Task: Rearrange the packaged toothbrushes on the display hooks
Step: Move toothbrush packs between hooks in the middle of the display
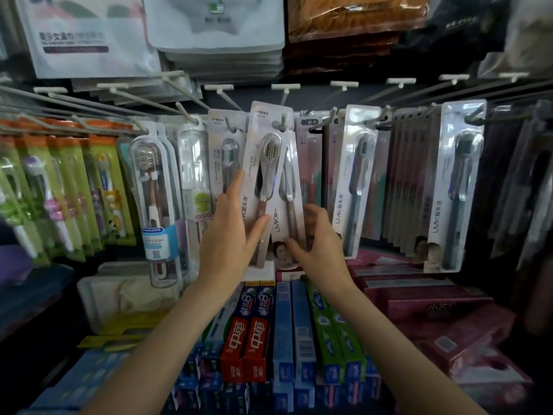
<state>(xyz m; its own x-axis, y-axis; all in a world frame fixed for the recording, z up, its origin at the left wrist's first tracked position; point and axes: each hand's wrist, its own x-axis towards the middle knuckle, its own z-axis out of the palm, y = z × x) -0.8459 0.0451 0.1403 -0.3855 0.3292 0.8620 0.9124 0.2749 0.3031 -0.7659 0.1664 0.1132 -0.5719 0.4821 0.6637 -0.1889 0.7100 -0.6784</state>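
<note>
A white LMK toothbrush pack (267,163) hangs tilted on the middle display hook (282,122), in front of a second like pack (291,187). My left hand (232,226) holds the front pack's left edge, thumb on its face and fingers behind. My right hand (317,241) grips the lower part of the packs from the right, fingers curled behind them. More LMK packs hang on hooks to the left (224,151) and to the right (356,175), with another at far right (457,187).
Green children's toothbrush packs (68,187) and clear toothbrush cases (155,202) hang at the left. Toothpaste boxes (254,330) lie on the shelf below, pink boxes (434,301) at the right. Bagged goods (215,31) hang above the empty hook ends.
</note>
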